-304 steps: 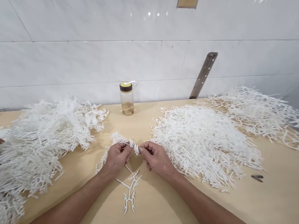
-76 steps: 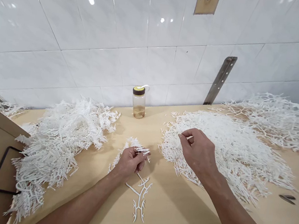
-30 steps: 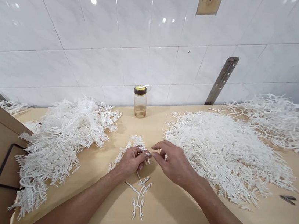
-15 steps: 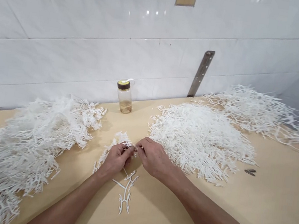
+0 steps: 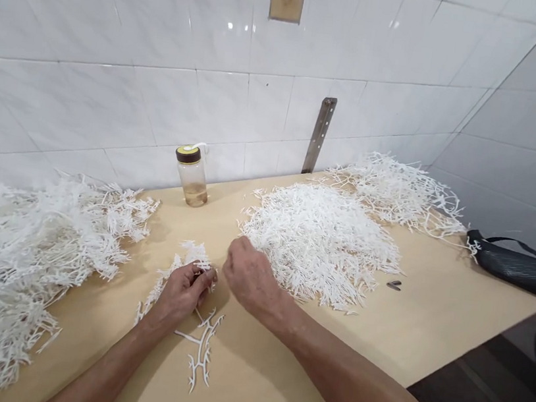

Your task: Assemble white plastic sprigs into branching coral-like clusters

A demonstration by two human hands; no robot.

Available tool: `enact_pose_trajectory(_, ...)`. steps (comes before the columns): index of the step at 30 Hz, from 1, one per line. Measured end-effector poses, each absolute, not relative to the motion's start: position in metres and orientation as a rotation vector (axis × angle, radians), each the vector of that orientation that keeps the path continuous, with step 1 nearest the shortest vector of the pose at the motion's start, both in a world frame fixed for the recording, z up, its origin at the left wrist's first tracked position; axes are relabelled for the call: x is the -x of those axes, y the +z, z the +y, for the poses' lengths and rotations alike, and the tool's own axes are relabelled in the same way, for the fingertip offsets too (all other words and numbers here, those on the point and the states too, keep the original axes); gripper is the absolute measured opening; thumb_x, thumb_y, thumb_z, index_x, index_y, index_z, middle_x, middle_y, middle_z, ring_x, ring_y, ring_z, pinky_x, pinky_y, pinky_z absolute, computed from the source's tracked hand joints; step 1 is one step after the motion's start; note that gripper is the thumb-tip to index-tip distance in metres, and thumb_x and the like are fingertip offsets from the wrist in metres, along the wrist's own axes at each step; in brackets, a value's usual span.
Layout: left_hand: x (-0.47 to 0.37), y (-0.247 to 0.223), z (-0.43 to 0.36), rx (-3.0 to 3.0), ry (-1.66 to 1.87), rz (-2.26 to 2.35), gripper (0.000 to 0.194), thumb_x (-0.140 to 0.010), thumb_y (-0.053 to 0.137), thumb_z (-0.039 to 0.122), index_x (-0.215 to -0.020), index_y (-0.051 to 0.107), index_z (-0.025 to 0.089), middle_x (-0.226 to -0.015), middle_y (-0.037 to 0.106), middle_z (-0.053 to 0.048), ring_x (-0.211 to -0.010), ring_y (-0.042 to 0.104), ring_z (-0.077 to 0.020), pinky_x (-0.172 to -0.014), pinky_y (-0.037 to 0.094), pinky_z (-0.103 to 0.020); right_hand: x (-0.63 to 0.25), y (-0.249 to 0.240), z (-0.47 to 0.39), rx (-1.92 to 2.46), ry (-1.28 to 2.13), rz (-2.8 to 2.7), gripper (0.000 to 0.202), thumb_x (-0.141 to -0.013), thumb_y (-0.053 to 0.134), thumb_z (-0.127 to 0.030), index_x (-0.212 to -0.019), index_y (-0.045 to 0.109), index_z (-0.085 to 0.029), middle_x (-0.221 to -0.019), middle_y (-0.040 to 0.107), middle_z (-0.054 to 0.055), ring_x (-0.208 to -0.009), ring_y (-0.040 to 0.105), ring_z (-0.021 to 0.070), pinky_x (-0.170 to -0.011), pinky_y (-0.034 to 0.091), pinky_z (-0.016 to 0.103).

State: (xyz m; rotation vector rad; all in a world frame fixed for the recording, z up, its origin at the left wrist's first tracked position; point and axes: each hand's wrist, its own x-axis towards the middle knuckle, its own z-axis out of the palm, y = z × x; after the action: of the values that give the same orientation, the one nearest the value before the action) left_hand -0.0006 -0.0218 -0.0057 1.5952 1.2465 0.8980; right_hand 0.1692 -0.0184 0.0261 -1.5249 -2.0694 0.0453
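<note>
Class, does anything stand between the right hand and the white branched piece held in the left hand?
Nothing visible does: only tan tabletop shows in the narrow gap between the right hand and the white branched piece in the left hand.

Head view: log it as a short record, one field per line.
Left hand: pinching white branching material
Right hand: curled, beside the middle pile; whether it holds anything is hidden
Other white piles: left pile, back-right pile
Bottle: capped, standing near the tiled wall, some liquid inside
Small dark object: on the tabletop, right of the middle pile
Black bag-like item: at the tabletop's right end
</note>
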Motion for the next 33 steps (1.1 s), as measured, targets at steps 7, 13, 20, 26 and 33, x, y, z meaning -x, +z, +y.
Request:
enact_pose_trajectory(7,-0.004,0.000,-0.032,-1.555,0.848,1.192,0.044,-0.083,0.057,0.059,-0.073,0.059,0.016,-0.047,0.042,0.006,-0.044,0.037,-0.0099,-0.046,0.028,-0.023,-0.228,0.036,0.010,1.554,-0.065,-1.507,0.011,-0.086,0.054,-0.015,-0.076,0.053,-0.019,-0.076,0.062,0.004,-0.068,0.056,0.0167,-0.067,0.042,0.029)
enact_pose_trajectory(13,-0.002,-0.003,-0.032,-1.535,0.858,1.163,0.056,-0.084,0.055,0.062,-0.099,0.068,0.010,-0.056,0.035,0.007,-0.049,0.032,-0.0091,-0.047,0.024,-0.023,-0.255,0.036,0.020,1.661,-0.073,-1.346,0.008,-0.085,0.055,-0.025,-0.085,0.059,-0.018,-0.078,0.067,0.007,-0.067,0.060,0.0207,-0.074,0.045,0.036)
enact_pose_trajectory(20,0.000,-0.006,-0.033,-1.599,0.864,1.145,0.051,-0.089,0.052,0.054,-0.101,0.073,0.010,-0.058,0.037,0.005,-0.052,0.034,-0.0100,-0.049,0.024,-0.024,-0.240,0.040,0.009,1.508,-0.022,-1.436,0.026,-0.087,0.053,-0.034,-0.100,0.065,-0.014,-0.090,0.069,0.012,-0.062,0.060,0.0191,-0.073,0.050,0.039)
enact_pose_trajectory(26,-0.001,-0.002,-0.034,-1.625,0.838,1.124,0.040,-0.089,0.053,0.047,-0.091,0.070,0.012,-0.057,0.041,0.004,-0.053,0.036,-0.0103,-0.051,0.026,-0.024,-0.183,0.039,-0.022,1.212,0.580,-1.760,0.035,-0.092,0.053,-0.046,-0.110,0.064,-0.017,-0.103,0.071,0.010,-0.075,0.066,0.0186,-0.061,0.052,0.029)
enact_pose_trajectory(33,-0.004,-0.003,-0.033,-1.711,0.842,1.143,0.034,-0.090,0.053,0.043,-0.069,0.054,0.017,-0.059,0.040,0.004,-0.056,0.036,-0.0108,-0.052,0.027,-0.024,-0.172,0.034,-0.025,1.199,0.661,-1.796,0.023,-0.090,0.056,-0.038,-0.100,0.067,-0.020,-0.092,0.073,0.007,-0.069,0.065,0.0168,-0.061,0.052,0.029)
